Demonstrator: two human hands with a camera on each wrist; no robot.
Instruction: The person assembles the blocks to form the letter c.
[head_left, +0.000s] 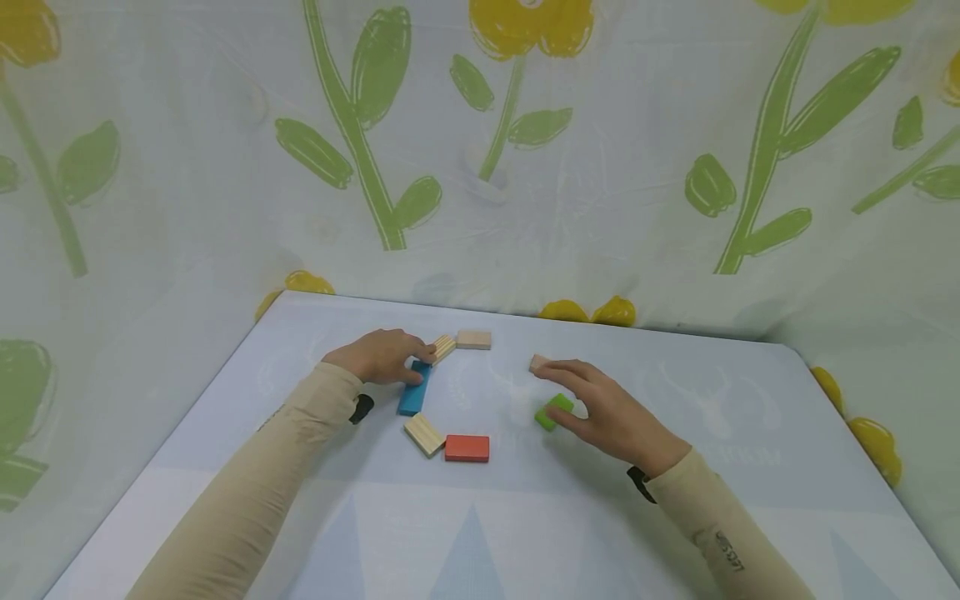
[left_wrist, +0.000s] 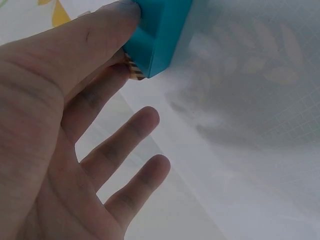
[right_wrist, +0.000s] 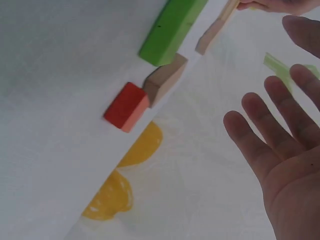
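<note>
Sleeved forearms entered from six o'clock. Left hand (head_left: pixel 378 357) pinched the upper end of the blue block (head_left: pixel 415 389), thumb on its top face, lower fingers spread free. Block: long, flat, glossy turquoise, lying at ten o'clock of the red block (head_left: pixel 467 447). Right hand (head_left: pixel 607 410) relaxed, fingers straight, touching the green block (head_left: pixel 554 412). Risk: a shallow end-pinch could let the blue block pivot and knock the striped wooden block (head_left: pixel 443 347) beside it.
</note>
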